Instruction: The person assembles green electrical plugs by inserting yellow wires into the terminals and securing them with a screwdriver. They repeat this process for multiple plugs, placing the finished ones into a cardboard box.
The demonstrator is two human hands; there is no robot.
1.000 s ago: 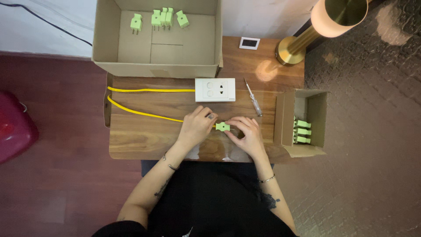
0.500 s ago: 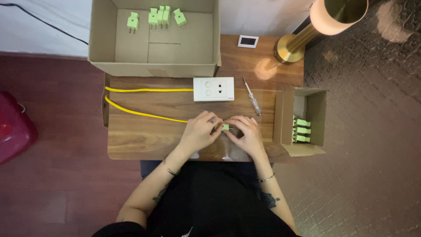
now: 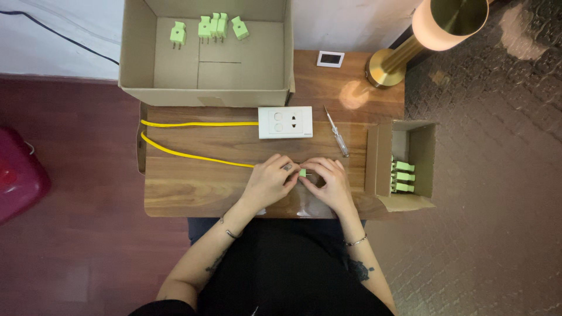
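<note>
Both hands meet near the front of the wooden table, pinching a small light green plug between them. My left hand grips its left end, where a yellow cable runs in from the left. My right hand closes on its right side. Most of the plug is hidden by my fingers.
A white wall socket lies behind my hands, with a screwdriver to its right. The big cardboard box at the back holds several green plugs. A smaller box at the right holds more. A brass lamp stands back right.
My hands have closed more tightly around the green plug, so less of it shows. The view has shifted slightly.
</note>
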